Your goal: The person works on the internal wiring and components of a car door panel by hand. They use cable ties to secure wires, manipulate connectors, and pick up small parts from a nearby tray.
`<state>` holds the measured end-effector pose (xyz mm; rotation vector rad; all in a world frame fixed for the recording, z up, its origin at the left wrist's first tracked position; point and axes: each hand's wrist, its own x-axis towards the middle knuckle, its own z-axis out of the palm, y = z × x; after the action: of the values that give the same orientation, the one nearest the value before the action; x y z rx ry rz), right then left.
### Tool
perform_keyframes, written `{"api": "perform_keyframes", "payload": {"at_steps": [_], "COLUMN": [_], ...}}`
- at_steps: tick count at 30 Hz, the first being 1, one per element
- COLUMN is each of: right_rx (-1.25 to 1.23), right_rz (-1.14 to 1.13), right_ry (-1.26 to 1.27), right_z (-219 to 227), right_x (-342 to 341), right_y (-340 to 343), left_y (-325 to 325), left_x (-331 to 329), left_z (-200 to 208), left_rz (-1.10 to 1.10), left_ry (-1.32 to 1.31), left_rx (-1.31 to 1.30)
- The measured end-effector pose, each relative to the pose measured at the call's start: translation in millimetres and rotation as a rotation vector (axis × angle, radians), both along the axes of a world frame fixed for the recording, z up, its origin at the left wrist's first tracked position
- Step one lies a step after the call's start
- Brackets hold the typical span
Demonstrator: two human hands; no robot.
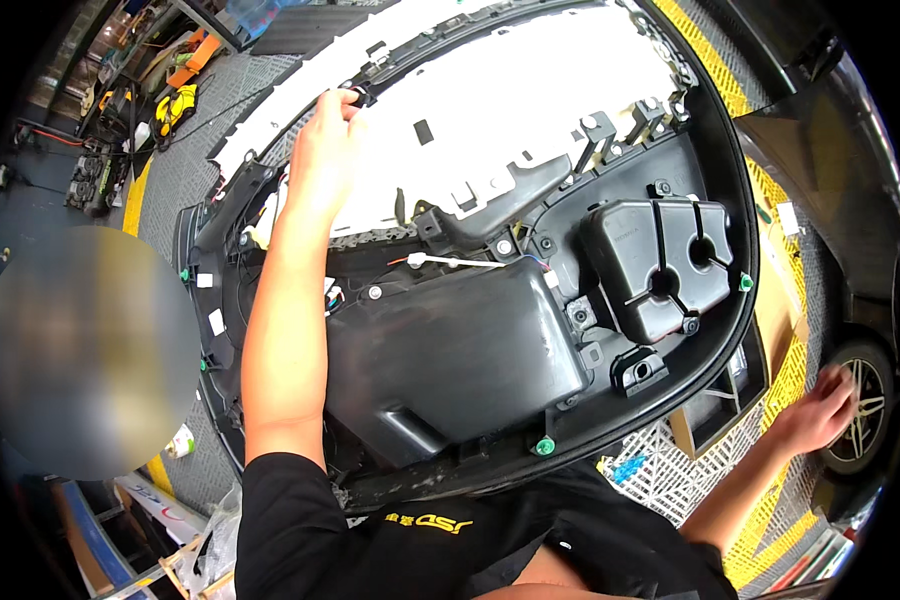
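A large black car door trim panel (pixel 450 370) lies before me with its inner side up. White padding (pixel 500 95) covers much of its far half. My left hand (pixel 325 135) reaches across to the panel's far left part. Its fingers are curled against a dark edge beside the padding, and whatever they pinch is too small to make out. A black moulded plastic box (pixel 655 260) is fixed on the panel's right side. My right hand (pixel 820 412) is off to the right, away from the panel. Its fingers are blurred, and I see nothing clear in them.
A car wheel (pixel 858 405) is close to my right hand. An open cardboard box (pixel 705 425) stands on the floor below the panel's right edge. Green clips (pixel 542 446) stick up along the panel's rim. Tools and cables, including a yellow coil (pixel 175 108), lie at the far left.
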<state>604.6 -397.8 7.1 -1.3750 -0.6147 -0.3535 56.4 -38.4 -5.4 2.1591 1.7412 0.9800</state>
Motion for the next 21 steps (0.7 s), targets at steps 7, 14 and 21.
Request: {"api": "perform_keyframes", "payload": {"at_steps": [7, 14, 21], "right_rx": [-0.322, -0.626, -0.696], "right_rz": [1.170, 1.408, 1.431], "right_ry": [-0.088, -0.082, -0.035], "right_z": [102, 60, 40], "right_x": [-240, -310, -301], "right_y": [264, 448, 454], "left_y": [3, 10, 13], "left_x": [-15, -10, -20], "left_z": [-1, -9, -14], "left_rz": [-0.018, -0.030, -0.031], "left_ry": [-0.066, -0.227, -0.264], "left_rx": [-0.008, 0.042, -0.044]}}
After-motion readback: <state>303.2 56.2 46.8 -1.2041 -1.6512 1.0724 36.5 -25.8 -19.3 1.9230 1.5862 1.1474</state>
